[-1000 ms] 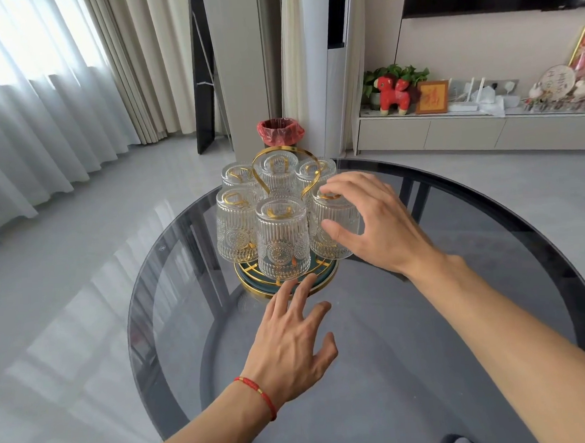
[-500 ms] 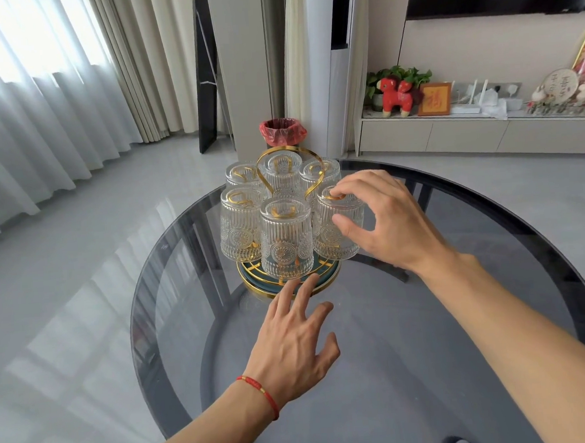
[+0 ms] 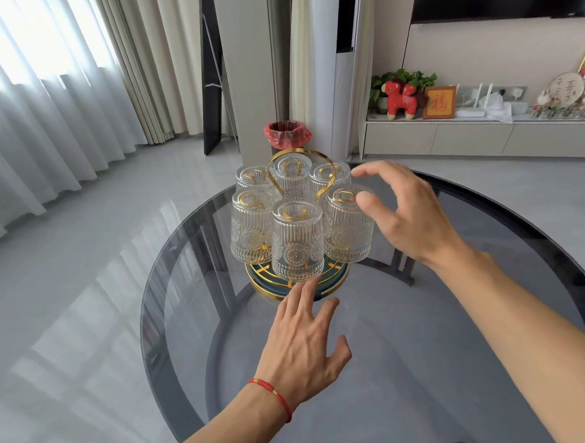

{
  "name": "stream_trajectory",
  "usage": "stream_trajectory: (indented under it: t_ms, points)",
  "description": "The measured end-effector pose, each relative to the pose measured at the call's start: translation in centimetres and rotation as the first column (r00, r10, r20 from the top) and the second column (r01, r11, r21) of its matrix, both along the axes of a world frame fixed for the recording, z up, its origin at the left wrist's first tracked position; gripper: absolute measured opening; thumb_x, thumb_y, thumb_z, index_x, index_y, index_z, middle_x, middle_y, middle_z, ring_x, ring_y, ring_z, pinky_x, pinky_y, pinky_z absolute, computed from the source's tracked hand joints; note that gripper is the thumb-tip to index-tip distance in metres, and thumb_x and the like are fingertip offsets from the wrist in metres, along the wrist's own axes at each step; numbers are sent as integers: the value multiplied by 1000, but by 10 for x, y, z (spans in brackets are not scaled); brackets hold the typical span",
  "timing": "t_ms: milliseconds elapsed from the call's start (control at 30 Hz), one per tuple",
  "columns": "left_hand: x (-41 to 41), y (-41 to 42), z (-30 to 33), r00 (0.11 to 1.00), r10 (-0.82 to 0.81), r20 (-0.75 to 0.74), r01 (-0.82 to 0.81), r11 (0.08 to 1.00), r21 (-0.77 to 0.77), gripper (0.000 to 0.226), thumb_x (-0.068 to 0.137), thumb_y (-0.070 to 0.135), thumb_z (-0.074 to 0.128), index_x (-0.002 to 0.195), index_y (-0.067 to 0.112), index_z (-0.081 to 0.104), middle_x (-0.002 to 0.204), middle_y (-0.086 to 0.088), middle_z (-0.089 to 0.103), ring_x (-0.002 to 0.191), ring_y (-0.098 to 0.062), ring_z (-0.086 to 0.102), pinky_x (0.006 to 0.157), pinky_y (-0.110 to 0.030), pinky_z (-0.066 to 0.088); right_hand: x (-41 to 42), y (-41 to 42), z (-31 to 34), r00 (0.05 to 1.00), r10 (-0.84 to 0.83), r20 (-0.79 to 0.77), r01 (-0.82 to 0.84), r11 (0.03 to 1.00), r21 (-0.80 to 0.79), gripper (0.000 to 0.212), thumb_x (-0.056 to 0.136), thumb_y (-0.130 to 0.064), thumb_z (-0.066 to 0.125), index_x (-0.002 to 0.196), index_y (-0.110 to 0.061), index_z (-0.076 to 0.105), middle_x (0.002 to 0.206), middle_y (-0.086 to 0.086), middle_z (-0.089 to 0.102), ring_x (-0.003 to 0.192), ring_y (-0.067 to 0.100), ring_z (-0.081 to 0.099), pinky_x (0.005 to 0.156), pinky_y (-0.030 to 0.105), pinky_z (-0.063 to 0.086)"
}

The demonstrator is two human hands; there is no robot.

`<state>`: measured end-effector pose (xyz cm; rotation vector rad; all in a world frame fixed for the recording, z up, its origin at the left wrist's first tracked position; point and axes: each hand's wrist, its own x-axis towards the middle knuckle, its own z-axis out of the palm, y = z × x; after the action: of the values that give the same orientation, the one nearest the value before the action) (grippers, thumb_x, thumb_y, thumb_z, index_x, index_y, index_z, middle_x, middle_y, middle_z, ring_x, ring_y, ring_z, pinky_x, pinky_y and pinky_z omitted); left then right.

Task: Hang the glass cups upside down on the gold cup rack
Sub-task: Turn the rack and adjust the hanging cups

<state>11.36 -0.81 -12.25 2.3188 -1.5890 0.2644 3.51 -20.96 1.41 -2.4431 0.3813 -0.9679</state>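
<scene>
The gold cup rack (image 3: 332, 282) stands on the round glass table, its gold loop handle (image 3: 299, 152) rising in the middle. Several ribbed glass cups hang upside down around it, among them the front cup (image 3: 297, 241) and the right cup (image 3: 348, 230). My right hand (image 3: 407, 214) hovers just right of the right cup, fingers spread, thumb close to the cup's top but holding nothing. My left hand (image 3: 305, 347) lies flat on the table, fingertips touching the rack's base rim below the front cup.
The dark round glass table (image 3: 430, 367) fills the near view; its edge curves at the left and the far right. Behind the rack on the floor stands a bin with a red bag (image 3: 287, 134). A low cabinet (image 3: 467, 135) with ornaments lines the right wall.
My right hand has let go of the right cup and drawn back to the right with fingers spread. My left hand stays at the rack's base.
</scene>
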Motion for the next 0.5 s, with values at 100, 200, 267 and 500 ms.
stream_trajectory:
  t_ms: [100,200,267,500]
  points:
    - [0,0,0,1000,-4,-9,4,1000,-14,55,89,54,51,133,22,57,156,-12,39,142,-33,35,115,-45,37,10,-8,16,994,59,-97,-40,981,191,60,92,-52,44,148,-31,46,145,-11,61,126,6,55,99,21,36]
    - [1,0,-1,1000,-4,-10,4,1000,-22,55,89,54,51,133,21,57,154,-13,40,141,-35,36,115,-45,38,29,-16,28,975,120,-190,-72,968,242,59,99,-56,36,155,-37,34,153,-12,56,134,10,51,100,28,32]
    - [1,-1,-2,1000,-9,-2,9,999,-31,53,88,53,52,130,21,58,153,-14,41,140,-35,37,115,-44,38,39,-20,31,958,129,-256,-63,966,252,57,102,-57,31,156,-39,33,156,-7,53,145,16,43,102,37,28]
    - [1,-1,-3,1000,-11,-1,11,999,-42,50,89,53,51,126,20,60,152,-14,43,140,-36,38,116,-46,36,52,-22,32,956,69,-284,-7,977,211,69,96,-55,19,147,-24,53,159,-6,50,148,18,41,110,39,30]
